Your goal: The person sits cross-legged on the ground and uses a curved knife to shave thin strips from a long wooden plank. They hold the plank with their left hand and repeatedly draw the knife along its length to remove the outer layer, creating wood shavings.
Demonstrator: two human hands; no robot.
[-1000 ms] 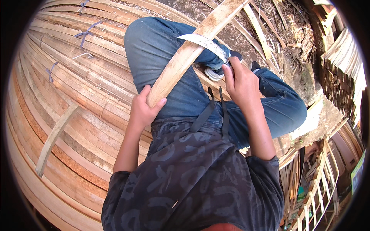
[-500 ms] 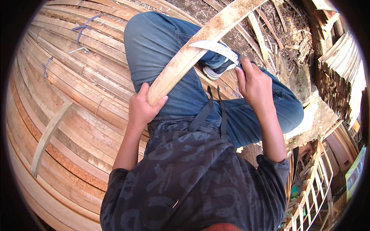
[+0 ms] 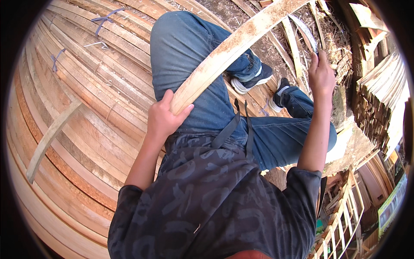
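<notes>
My left hand (image 3: 164, 113) grips the near end of a long wooden plank (image 3: 228, 51), thumb on one side and fingers on the other. The plank slants up and away to the right across my bent left leg, its far end beyond the view's top edge. Brown bark-like stains mark its upper face, while one long edge looks pale and fresh. Off to the right, my right hand (image 3: 321, 77) is closed round the handle of a sickle (image 3: 304, 33). The curved blade points away from me, its tip close to the plank's far right edge. The handle is mostly hidden in my fingers.
Bundled wooden strips (image 3: 86, 138) tied with blue cord (image 3: 102, 20) spread beneath me on the left. A loose short strip (image 3: 48, 138) lies across them. Stacked slats (image 3: 383, 90) stand at the right, with a wooden rack (image 3: 345, 220) below. Shavings litter the ground ahead.
My right hand and the sickle have swung away to the far right, from beside my shoe toward the plank's far part. My left hand keeps its hold; the plank has shifted slightly right.
</notes>
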